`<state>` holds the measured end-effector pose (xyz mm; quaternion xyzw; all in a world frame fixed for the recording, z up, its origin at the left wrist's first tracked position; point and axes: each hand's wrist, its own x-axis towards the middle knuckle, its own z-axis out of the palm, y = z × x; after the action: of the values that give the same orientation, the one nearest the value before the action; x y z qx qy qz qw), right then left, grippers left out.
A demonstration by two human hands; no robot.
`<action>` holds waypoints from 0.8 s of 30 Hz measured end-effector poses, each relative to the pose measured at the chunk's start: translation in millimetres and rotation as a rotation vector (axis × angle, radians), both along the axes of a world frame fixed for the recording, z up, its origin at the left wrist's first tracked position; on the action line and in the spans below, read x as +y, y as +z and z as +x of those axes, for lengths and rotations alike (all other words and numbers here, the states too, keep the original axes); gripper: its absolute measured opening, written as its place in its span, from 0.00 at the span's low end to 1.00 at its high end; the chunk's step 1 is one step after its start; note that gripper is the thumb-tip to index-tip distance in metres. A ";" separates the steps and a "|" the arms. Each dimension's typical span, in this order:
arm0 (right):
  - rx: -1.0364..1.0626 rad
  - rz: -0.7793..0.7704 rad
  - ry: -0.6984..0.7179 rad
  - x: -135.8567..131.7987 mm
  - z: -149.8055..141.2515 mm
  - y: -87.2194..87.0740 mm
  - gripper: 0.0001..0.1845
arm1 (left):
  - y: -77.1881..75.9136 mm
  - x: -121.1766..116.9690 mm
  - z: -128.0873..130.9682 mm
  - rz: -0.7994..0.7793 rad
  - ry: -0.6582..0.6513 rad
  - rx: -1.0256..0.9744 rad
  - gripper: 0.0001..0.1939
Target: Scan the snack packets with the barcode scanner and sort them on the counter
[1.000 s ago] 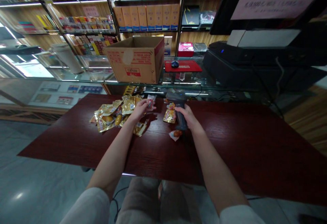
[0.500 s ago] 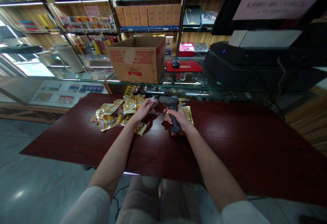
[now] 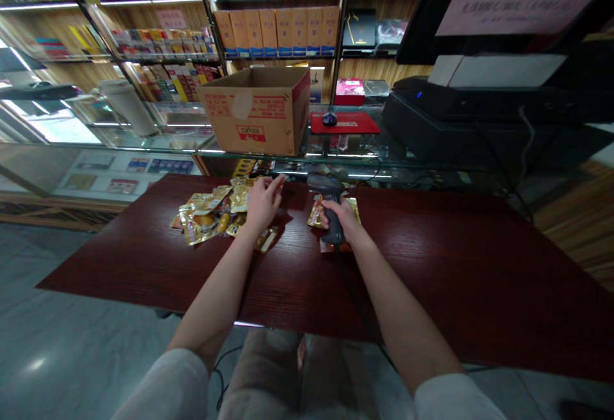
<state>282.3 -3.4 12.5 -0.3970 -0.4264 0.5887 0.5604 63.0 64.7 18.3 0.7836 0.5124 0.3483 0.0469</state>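
Observation:
My right hand [image 3: 341, 217] is wrapped round the grip of a dark barcode scanner [image 3: 330, 215], whose head points left and its cord runs down toward me. Under and behind it lie some gold packets [image 3: 314, 217], partly hidden by that hand. My left hand [image 3: 265, 202] hovers at the right side of a heap of shiny gold snack packets [image 3: 201, 222]. Its fingers reach out to the right, and I see nothing held in them. One more gold packet [image 3: 267, 240] lies just below the left wrist.
An open cardboard box [image 3: 254, 113] stands on the glass counter [image 3: 364, 159] behind the dark red wooden table [image 3: 432, 266]. Right of the box a mouse [image 3: 329, 119] rests on a red mat [image 3: 359, 124]. A black machine [image 3: 446, 119] is at the far right.
The small packet held in my left hand has left it, and that hand has drawn back left toward the heap. The scanner has shifted slightly right in my right hand.

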 end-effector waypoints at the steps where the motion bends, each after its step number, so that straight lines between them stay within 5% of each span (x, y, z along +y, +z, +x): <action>1: 0.002 -0.009 -0.013 0.9 1.8 -1.6 0.16 | 2.3 -1.6 -2.3 0.029 0.084 0.058 0.25; 5: 0.048 0.000 -0.088 3.6 8.3 -4.8 0.17 | 8.2 -3.4 -10.6 0.021 0.377 0.176 0.25; 9: 0.073 0.014 -0.139 4.9 16.3 -1.6 0.18 | 9.2 -0.8 -16.4 -0.064 0.518 0.224 0.24; 19: 0.007 -0.023 -0.229 9.0 52.0 -3.7 0.18 | 7.6 6.0 -35.7 -0.075 0.631 0.188 0.25; 24: 0.022 -0.012 -0.254 9.1 70.0 -5.6 0.19 | 8.2 4.3 -29.3 0.003 0.527 0.176 0.27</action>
<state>352.3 5.7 6.9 -0.4447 -0.3627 0.5198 0.6328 33.7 69.0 26.5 0.6506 0.7001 0.2799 -0.0912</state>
